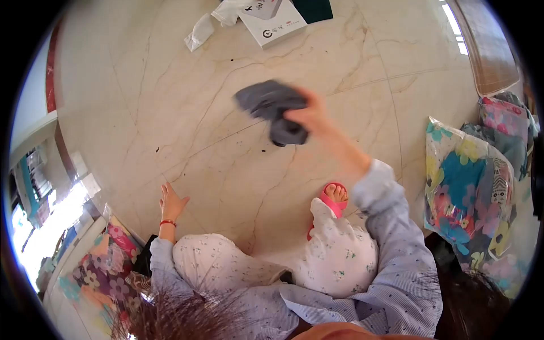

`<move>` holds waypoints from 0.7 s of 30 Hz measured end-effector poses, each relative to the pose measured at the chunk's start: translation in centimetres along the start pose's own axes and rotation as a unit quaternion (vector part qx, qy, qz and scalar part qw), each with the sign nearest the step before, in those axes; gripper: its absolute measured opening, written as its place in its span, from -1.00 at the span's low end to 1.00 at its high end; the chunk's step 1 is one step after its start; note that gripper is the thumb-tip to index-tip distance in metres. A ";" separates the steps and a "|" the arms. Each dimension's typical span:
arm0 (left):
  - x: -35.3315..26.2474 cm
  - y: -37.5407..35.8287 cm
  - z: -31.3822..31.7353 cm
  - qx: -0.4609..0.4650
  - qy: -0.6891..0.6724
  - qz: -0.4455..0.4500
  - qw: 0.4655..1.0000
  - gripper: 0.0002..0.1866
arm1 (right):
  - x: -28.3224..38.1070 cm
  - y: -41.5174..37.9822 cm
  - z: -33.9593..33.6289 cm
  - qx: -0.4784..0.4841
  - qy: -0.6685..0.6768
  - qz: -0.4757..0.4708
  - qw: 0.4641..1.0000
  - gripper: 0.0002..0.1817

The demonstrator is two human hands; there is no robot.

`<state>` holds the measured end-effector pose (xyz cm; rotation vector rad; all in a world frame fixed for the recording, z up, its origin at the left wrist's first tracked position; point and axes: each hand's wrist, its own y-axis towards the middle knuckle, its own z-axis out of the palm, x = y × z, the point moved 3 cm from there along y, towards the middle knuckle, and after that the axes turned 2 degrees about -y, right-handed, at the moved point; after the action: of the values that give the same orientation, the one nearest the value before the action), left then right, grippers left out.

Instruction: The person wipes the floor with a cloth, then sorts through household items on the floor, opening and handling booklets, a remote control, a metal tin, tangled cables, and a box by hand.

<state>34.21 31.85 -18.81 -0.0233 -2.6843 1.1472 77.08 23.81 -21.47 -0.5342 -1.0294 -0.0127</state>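
A dark grey cloth point(267, 101), bunched and blurred by motion, hangs from my right hand point(309, 116). My right arm reaches forward over the tiled floor, and the cloth spreads to the left of my fingers with one clump dangling below. Out past my left knee, my left hand point(172, 201) is held with its fingers apart and nothing in it. A red band point(168, 222) circles that wrist.
White boxes point(275, 28) lie on the marble floor point(187, 107) ahead, beside crumpled white packets point(199, 32). Flower-patterned plastic bags point(467, 190) stand at my right, with another patterned bag point(105, 263) at my left. My foot wears a pink slipper point(333, 203).
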 end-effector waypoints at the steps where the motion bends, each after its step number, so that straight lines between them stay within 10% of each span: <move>1: 0.0 0.1 0.1 -0.001 -0.001 -0.003 1.000 -0.02 | 3.7 -1.4 -2.2 -0.042 0.004 0.007 0.999 -0.41; 4: 1.9 1.7 3.2 0.050 0.007 -0.068 0.996 0.07 | 7.9 -3.6 -14.4 -0.216 -0.103 -0.103 0.966 -0.45; 9: 4.4 2.5 6.8 0.022 -0.080 -0.012 0.996 0.19 | 12.7 -0.7 -28.5 -0.294 -0.298 -0.021 0.908 -0.42; 11: 4.3 2.3 6.8 0.018 -0.095 -0.002 0.995 0.19 | 10.5 1.9 -31.6 -0.416 -0.629 0.035 0.656 -0.34; 21: 2.1 0.7 4.8 -0.002 -0.113 0.017 0.993 0.12 | 4.6 4.7 -8.8 -0.271 -0.742 -0.018 0.613 -0.41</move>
<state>31.11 29.09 -22.11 0.0650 -2.8927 1.2209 87.86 25.21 -23.20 -1.1263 -2.7504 0.1105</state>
